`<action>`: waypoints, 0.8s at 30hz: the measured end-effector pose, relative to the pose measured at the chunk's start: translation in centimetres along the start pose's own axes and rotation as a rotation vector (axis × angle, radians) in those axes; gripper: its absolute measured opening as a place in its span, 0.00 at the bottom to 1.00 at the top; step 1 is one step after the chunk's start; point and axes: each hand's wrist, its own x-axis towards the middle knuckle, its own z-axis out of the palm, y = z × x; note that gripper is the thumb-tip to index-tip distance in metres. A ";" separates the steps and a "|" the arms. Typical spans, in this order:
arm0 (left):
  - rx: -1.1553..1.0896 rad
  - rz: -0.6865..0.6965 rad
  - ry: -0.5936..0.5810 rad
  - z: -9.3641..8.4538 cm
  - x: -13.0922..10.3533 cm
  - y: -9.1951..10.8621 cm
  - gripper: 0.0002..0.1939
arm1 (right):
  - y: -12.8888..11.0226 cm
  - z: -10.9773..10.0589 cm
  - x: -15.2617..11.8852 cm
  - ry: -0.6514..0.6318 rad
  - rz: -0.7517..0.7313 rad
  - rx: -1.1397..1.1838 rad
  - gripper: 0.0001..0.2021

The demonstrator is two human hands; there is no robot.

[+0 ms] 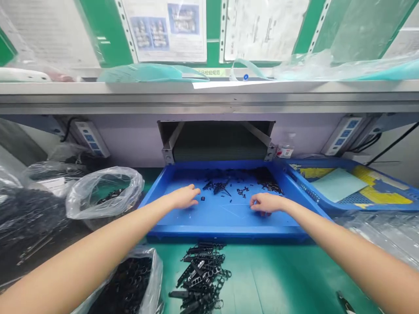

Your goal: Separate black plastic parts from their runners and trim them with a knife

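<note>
Left forearm (108, 250) enters from 8 o'clock, directed toward 2 o'clock; left grip (185, 197): fingers loosely extended, thumb spread apart. Right forearm (347, 247) enters from 4 o'clock, directed toward 10 o'clock; right grip (266, 203): fingers curled inward. Both forearms are bare.

Smooth blue plastic tray (225, 218), black plastic-looking parts (220, 187); glossy clear plastic bag (78, 204), smooth metal shelf edge (209, 98)

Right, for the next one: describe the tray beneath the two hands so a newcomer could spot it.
Start at the dark opening in the pale purple wall; just in front of it sits a wide blue tray, with the person's left hand and right hand over it. Unlike the blue basket to its right, it holds scattered small black parts.
</note>
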 end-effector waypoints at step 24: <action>-0.325 -0.477 0.061 0.7 13.2 -3.7 0.13 | -8.1 0.9 10.5 0.425 -0.276 -0.344 0.17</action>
